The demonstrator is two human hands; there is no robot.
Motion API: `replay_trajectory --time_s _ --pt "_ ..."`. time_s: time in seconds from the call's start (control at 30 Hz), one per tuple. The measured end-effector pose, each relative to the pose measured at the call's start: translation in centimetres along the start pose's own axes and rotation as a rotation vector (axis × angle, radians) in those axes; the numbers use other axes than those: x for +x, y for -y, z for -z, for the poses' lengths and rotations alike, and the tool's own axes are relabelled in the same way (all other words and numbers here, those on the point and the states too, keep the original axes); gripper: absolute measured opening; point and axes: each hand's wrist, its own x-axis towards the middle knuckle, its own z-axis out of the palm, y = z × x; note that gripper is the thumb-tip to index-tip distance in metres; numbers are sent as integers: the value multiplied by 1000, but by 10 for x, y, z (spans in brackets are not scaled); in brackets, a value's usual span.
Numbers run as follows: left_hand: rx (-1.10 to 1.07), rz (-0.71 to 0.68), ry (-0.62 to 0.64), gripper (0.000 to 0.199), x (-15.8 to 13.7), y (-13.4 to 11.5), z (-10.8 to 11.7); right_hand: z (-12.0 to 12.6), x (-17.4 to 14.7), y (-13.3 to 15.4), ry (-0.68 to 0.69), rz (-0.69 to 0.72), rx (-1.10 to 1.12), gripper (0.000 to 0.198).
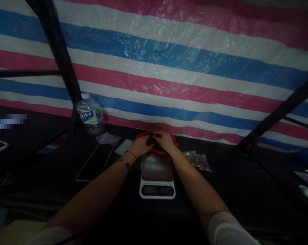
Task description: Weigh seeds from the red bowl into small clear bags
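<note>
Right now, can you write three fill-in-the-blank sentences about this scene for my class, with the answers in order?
The bare left hand and bare right hand meet at a soft container coloured ____.
Small clear plastic bags with brownish contents lie to the ____ of the white digital scale.
The black rectangular phone lies on the scale's ____ side.
Answers: red; right; left.

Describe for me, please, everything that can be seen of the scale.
The scale has a white body with rounded corners, a flat, metal-looking plate and, at the end nearest the person, a dark panel with a small display; no reading can be made out. It lies flat on the black table. A red thing, perhaps a bag, hides its far end; whether the two touch is unclear.
</note>
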Motion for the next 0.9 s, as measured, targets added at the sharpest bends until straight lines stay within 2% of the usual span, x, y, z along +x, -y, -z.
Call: replay_trajectory --time_s 0.1,0.2,0.33,0.43,0.53,0.63,0.9 --pt "-33 19 -5 31 1 1 -1 -6 -1 5 39 101 -10 18" --pt "-55 19 -13 30 1 2 -1 -5 -1 6 53 152 -17 24" --pt "-87 13 -45 31 0 1 -1 4 -1 4 54 50 -162 33" --pt "-75 28 -74 28 -1 1 0 4 -4 -2 216 -32 -264 30" --pt "-57 31 -82 25 0 1 0 -4 -7 -9 364 9 -282 34" --pt "-45 27 -81 21 0 2 0 -11 -9 -14 423 27 -310 37" --pt "-66 42 -66 21 -1 2 0 -4 -7 -13 365 -5 -342 22"
